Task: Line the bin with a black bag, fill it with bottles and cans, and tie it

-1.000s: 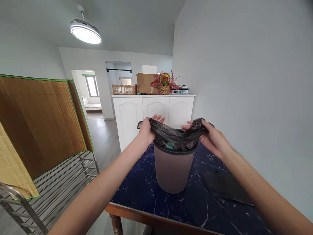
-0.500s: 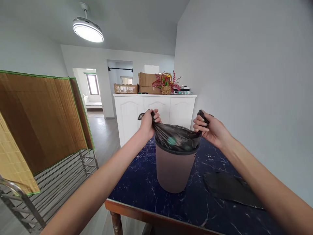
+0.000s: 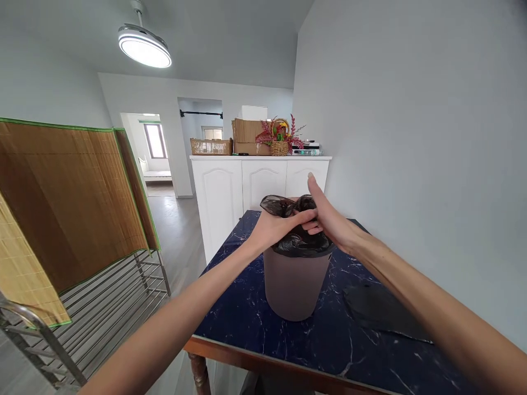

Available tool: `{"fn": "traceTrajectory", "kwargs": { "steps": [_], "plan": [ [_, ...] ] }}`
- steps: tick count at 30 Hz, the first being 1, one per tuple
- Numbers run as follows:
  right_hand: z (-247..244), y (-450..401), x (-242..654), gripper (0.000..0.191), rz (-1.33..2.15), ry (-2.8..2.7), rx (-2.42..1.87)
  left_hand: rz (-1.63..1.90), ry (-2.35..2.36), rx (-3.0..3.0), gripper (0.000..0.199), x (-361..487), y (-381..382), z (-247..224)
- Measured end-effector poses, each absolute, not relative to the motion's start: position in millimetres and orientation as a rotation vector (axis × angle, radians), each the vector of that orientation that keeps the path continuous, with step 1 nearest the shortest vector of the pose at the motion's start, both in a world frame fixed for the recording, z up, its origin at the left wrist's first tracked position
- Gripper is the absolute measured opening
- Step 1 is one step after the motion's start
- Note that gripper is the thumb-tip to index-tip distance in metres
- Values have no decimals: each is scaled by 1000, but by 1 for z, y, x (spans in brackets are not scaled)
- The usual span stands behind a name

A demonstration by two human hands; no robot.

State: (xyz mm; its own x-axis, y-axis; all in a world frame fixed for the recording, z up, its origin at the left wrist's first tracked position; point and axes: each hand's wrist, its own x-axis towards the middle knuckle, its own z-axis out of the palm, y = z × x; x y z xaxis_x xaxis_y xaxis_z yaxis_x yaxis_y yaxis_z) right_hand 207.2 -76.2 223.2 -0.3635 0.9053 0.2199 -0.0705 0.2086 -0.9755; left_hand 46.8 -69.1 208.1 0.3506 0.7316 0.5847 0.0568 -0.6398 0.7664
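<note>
A black plastic garbage bag lines the brownish-pink trash can, which stands upright on the dark blue marbled table. My left hand is closed on the gathered top of the bag, just above the rim. Against it, my right hand also grips the bag's gathered top, its thumb pointing up. The two hands meet over the can, and some of their fingers are hidden behind each other and the plastic.
A folded black bag lies on the table, right of the can. At left stands a metal rack draped with bamboo mats. Behind the table is a white cabinet bearing cardboard boxes and a flower basket.
Both hands have moved inward from either side and now meet above the can. The bag's stretched top is now bunched together between them.
</note>
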Motion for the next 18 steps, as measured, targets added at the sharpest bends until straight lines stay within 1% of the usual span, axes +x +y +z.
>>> {"fn": "traceTrajectory", "kwargs": {
  "steps": [4,7,10,12,15,18],
  "plan": [
    [222,-74,208,72,1416,-1566,-775,1469,711,1797,30,49,-67,205],
    [214,-79,213,61,1368,-1577,-763,1545,807,1636,42,46,-67,204],
    [204,-82,221,47,1297,-1602,-711,1492,868,1579,52,39,-67,207],
    [199,-81,225,42,1256,-1576,-653,1412,863,1605,53,34,-67,210],
    [198,-72,228,41,1220,-1478,-586,1268,804,1688,51,25,-68,215],
    [200,-60,224,45,1198,-1421,-652,1198,824,1822,54,15,-69,223]
  ]
}}
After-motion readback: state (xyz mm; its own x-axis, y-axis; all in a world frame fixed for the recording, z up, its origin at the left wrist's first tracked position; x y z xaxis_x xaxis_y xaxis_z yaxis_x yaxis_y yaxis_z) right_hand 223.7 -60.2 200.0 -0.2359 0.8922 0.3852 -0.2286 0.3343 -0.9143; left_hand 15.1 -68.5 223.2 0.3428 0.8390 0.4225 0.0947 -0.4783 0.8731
